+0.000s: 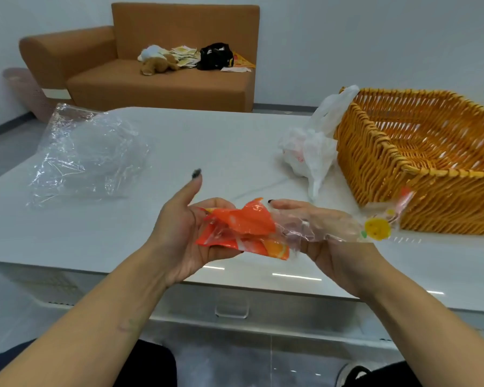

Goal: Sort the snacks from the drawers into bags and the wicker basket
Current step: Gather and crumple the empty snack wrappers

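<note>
My left hand (180, 233) holds an orange snack packet (246, 230) above the near edge of the white table (207, 146), thumb raised. My right hand (327, 238) lies inside a small clear bag with a yellow cartoon print (376, 229), its fingers stretched toward the packet. The packet's right end sits at the bag's mouth. A wicker basket (375, 163) stands at the right on the table, nothing visible inside. A large crumpled clear plastic bag (87, 155) lies at the left. A white plastic bag (310, 152) leans against the basket's left side.
A drawer with a clear handle (232, 308) sits closed under the table's front edge. Behind the table stands a brown sofa (157, 76) with a plush toy, papers and a black bag on it. A pink basket (25, 90) sits on the floor at the left.
</note>
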Demonstrator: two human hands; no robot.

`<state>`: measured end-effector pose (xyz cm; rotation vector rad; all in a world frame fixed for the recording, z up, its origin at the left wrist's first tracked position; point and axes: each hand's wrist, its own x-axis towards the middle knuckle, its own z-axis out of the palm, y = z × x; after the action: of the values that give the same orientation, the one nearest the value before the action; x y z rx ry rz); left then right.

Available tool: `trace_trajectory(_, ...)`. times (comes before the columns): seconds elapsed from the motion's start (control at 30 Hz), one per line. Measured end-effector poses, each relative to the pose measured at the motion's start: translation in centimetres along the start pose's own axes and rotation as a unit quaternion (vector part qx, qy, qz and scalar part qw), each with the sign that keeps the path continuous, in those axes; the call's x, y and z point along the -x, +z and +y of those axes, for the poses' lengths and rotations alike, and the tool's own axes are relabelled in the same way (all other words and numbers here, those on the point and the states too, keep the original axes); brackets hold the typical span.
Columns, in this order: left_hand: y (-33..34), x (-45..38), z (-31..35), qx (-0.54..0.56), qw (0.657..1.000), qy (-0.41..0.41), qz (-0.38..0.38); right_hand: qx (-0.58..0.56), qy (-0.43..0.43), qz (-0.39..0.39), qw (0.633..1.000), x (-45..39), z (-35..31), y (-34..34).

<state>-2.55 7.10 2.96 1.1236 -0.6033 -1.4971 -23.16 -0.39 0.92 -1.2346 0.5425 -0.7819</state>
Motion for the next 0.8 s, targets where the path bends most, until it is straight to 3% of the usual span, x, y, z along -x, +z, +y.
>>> trace_trajectory(0.07,0.2,-0.1,-0.1,-0.076,0.997,0.011,0.007,-0.009,0.008,-0.015,1.000,0.3,-0.2,-0.4)
trace_trajectory(0.2,0.3,-0.3,-1.1,-0.151,0.984,0.087,0.042,-0.097,0.042,0.042,0.994,0.0,-0.9,-0.6)
trace_trajectory(0.4,0.1,-1.0,-1.8,-0.212,0.929,0.254,0.167,-0.136,0.078,0.283,0.946,-0.8,-0.7,-1.2)
trace_trajectory(0.53,-0.3,-1.3,-1.7,-0.263,0.874,0.326,0.247,-0.035,0.010,0.379,0.925,-0.2,-0.3,0.0)
trace_trajectory(0.6,-0.2,-1.3,-1.8,-0.274,0.861,0.338,0.263,0.058,-0.079,0.374,0.922,0.4,-0.3,1.0)
trace_trajectory(0.7,0.1,-1.5,-2.0,-0.275,0.863,0.340,0.254,0.220,-0.183,0.296,0.911,0.7,0.3,2.3)
trace_trajectory(0.8,0.7,-1.5,-2.2,-0.266,0.879,0.332,0.217,0.341,-0.117,0.223,0.906,0.3,1.5,2.8)
